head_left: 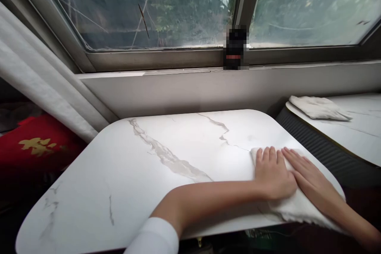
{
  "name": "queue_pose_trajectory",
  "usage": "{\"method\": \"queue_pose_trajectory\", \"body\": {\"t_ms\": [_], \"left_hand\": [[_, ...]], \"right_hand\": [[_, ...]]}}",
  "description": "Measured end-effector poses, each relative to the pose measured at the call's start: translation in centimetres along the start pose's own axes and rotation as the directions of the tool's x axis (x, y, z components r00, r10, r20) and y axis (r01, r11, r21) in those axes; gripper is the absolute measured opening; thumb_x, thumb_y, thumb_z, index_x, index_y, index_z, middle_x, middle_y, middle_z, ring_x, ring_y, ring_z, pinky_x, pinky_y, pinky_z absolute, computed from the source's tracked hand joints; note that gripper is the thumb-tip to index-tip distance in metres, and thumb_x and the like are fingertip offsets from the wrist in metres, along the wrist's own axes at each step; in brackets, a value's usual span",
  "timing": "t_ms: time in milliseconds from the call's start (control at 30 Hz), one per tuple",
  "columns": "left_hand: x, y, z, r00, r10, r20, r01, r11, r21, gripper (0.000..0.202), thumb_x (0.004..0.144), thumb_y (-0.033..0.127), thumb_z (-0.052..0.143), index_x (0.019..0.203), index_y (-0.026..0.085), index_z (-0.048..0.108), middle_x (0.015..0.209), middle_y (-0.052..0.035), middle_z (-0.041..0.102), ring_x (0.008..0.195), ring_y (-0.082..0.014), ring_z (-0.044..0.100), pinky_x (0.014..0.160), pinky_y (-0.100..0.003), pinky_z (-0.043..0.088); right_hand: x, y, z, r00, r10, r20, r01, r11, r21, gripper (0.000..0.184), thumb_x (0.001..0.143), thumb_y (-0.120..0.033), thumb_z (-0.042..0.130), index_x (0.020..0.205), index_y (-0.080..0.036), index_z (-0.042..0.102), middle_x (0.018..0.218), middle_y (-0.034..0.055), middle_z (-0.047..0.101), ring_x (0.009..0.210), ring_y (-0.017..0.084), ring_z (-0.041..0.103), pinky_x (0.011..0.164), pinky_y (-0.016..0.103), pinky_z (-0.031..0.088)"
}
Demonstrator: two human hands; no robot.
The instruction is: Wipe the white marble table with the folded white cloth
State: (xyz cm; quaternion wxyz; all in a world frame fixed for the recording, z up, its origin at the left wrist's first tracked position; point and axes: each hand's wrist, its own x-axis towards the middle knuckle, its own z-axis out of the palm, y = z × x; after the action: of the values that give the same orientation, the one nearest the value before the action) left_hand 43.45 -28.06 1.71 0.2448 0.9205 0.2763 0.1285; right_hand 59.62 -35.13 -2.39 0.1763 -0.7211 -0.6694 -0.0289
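Note:
A white cloth (293, 206) lies on the right end of a white table (89, 174) with grey-brown marble veins. Both of my hands press down on it. My left hand (274, 172) rests palm down on the cloth's left part, its fingers stretched out toward the window. Beside it, touching near the thumb, my right hand (314, 180) lies flat with its fingers extended over the cloth. Part of the cloth stretches toward the table's near edge under my right wrist. What lies beneath the palms is hidden.
A window (154, 12) with a metal frame stands behind the table, above a pale sill wall. At right, another marble-patterned table (363, 115) bears a folded white cloth (320, 108). A white curtain (44, 75) and a red fabric item (56, 137) with a gold mark are at left.

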Motion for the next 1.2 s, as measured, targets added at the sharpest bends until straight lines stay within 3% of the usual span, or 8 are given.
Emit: {"method": "queue_pose_trajectory", "body": {"t_ms": [233, 333, 433, 633, 767, 933, 1067, 1200], "left_hand": [[11.6, -3.4, 0.9, 0.969, -0.094, -0.229, 0.135, 0.976, 0.169, 0.053, 0.095, 0.029, 0.018, 0.140, 0.006, 0.034, 0.146, -0.0109, 0.036, 0.137, -0.0205, 0.026, 0.116, -0.039, 0.007], [13.8, -5.0, 0.3, 0.963, -0.103, -0.247, 0.154, 0.968, 0.197, 0.052, 0.095, 0.028, 0.019, 0.139, 0.006, 0.036, 0.145, -0.0104, 0.038, 0.136, -0.0192, 0.028, 0.116, -0.039, 0.008], [14.5, -5.9, 0.0, 0.958, -0.090, -0.271, 0.151, 0.965, 0.213, 0.052, 0.095, 0.028, 0.018, 0.139, 0.005, 0.036, 0.145, -0.0114, 0.039, 0.136, -0.0194, 0.027, 0.115, -0.040, 0.009], [11.5, -4.2, 0.7, 0.974, 0.017, -0.225, 0.051, 0.955, 0.291, 0.053, 0.095, 0.028, 0.018, 0.140, 0.004, 0.033, 0.146, -0.0131, 0.036, 0.136, -0.0219, 0.027, 0.114, -0.043, 0.009], [5.9, -1.3, 1.1, 0.988, 0.090, -0.128, -0.044, 0.946, 0.320, 0.055, 0.095, 0.029, 0.016, 0.142, 0.002, 0.027, 0.148, -0.0150, 0.031, 0.137, -0.0244, 0.024, 0.113, -0.046, 0.009], [-1.5, 0.4, 0.2, 0.979, 0.205, -0.013, -0.191, 0.932, 0.307, 0.057, 0.096, 0.031, 0.016, 0.143, -0.001, 0.023, 0.150, -0.0174, 0.026, 0.139, -0.0282, 0.018, 0.113, -0.047, 0.009], [-3.6, -0.6, -0.9, 0.975, 0.223, 0.012, -0.217, 0.931, 0.293, 0.057, 0.096, 0.031, 0.017, 0.144, -0.001, 0.022, 0.150, -0.0166, 0.026, 0.139, -0.0266, 0.017, 0.114, -0.046, 0.009], [-1.5, -2.9, -1.6, 0.986, 0.165, 0.007, -0.161, 0.951, 0.263, 0.056, 0.096, 0.030, 0.016, 0.144, 0.001, 0.023, 0.150, -0.0143, 0.026, 0.139, -0.0243, 0.019, 0.114, -0.045, 0.008]], "right_hand": [[12.6, 5.4, 1.2, 0.999, 0.008, 0.037, -0.005, 0.997, -0.081, 0.055, 0.090, -0.028, 0.020, 0.135, -0.015, 0.047, 0.141, 0.0084, 0.045, 0.132, 0.021, 0.036, 0.109, 0.044, 0.030], [16.0, 5.8, 1.8, 1.000, -0.008, 0.027, 0.010, 0.995, -0.101, 0.055, 0.088, -0.026, 0.022, 0.134, -0.014, 0.048, 0.140, 0.0083, 0.047, 0.132, 0.021, 0.038, 0.108, 0.042, 0.032], [16.8, 5.7, 2.1, 1.000, -0.025, 0.004, 0.026, 0.995, -0.093, 0.053, 0.089, -0.026, 0.022, 0.134, -0.016, 0.048, 0.139, 0.0073, 0.047, 0.132, 0.021, 0.038, 0.108, 0.043, 0.032], [11.6, 5.0, 1.4, 0.999, -0.041, 0.019, 0.044, 0.990, -0.137, 0.055, 0.094, -0.029, 0.017, 0.138, -0.006, 0.041, 0.144, 0.0141, 0.038, 0.135, 0.024, 0.031, 0.110, 0.049, 0.026], [4.3, 3.0, 0.6, 0.994, -0.098, -0.053, 0.086, 0.977, -0.195, 0.054, 0.095, -0.028, 0.017, 0.145, -0.012, 0.028, 0.145, 0.0113, 0.038, 0.135, 0.024, 0.032, 0.109, 0.050, 0.029], [-3.3, -2.0, 0.1, 0.983, -0.120, -0.136, 0.089, 0.973, -0.214, 0.057, 0.095, -0.025, 0.019, 0.150, -0.020, 0.006, 0.150, 0.0091, 0.029, 0.136, 0.027, 0.029, 0.106, 0.055, 0.031], [-3.9, -4.6, 0.7, 0.988, -0.078, -0.137, 0.046, 0.973, -0.225, 0.058, 0.094, -0.026, 0.020, 0.150, -0.021, 0.002, 0.149, 0.0093, 0.033, 0.135, 0.027, 0.031, 0.106, 0.055, 0.031], [0.2, -4.6, 1.7, 0.993, -0.041, -0.108, 0.017, 0.975, -0.220, 0.056, 0.094, -0.025, 0.018, 0.149, -0.017, 0.012, 0.144, 0.0099, 0.041, 0.134, 0.025, 0.033, 0.107, 0.052, 0.031]]}}
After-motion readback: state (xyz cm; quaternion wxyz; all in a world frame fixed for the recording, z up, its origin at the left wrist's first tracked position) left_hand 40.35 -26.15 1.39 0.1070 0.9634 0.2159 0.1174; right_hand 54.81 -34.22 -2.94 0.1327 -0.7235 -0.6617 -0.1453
